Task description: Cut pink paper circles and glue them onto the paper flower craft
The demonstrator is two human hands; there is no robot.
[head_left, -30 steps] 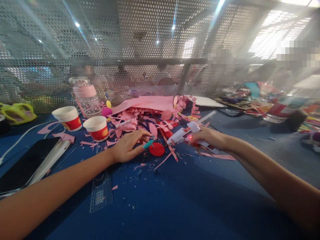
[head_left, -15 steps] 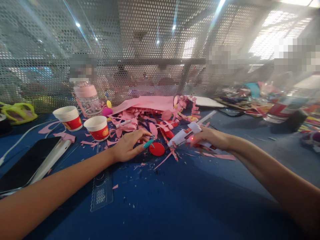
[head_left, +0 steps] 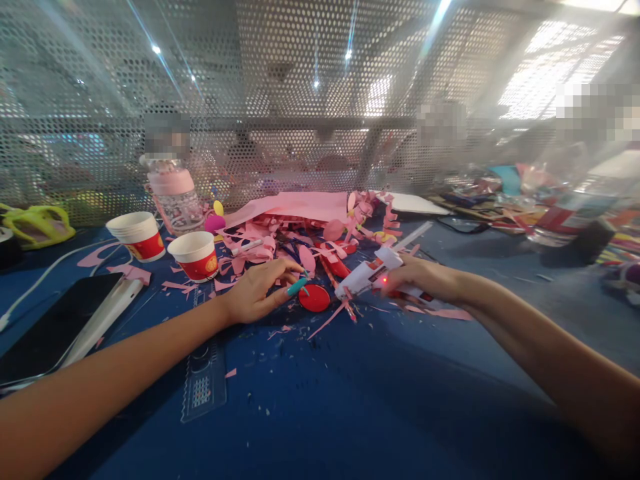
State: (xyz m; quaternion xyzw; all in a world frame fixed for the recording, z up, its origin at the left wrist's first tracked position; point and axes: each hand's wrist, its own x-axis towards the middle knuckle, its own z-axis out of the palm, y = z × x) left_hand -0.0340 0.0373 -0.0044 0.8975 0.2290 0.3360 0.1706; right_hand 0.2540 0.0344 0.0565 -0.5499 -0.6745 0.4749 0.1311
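A flat red disc (head_left: 314, 299) lies on the blue table among paper scraps. My left hand (head_left: 260, 290) rests palm down beside it, fingers stretched and apart, with long teal nails at the disc's left edge. Whether the nails press on the disc, I cannot tell. In my right hand (head_left: 417, 277) is a white hot glue gun (head_left: 361, 277), its fingers wrapped round the handle. A small red light glows on the gun, and a clear glue stick (head_left: 414, 235) juts from its back. The nozzle points left and down, just right of the disc.
Behind the hands spreads a heap of pink paper cutouts (head_left: 260, 245). Paper cups (head_left: 193, 257), a pink-lidded bottle (head_left: 173, 193), a phone (head_left: 55, 327) and a clear ruler (head_left: 204, 387) stand or lie at left. A plastic bottle (head_left: 565, 217) is at right; a perforated screen (head_left: 300, 80) rises behind.
The glue gun has turned slightly in my right hand, its nozzle end a touch further left. My left hand and the red disc stay in place.
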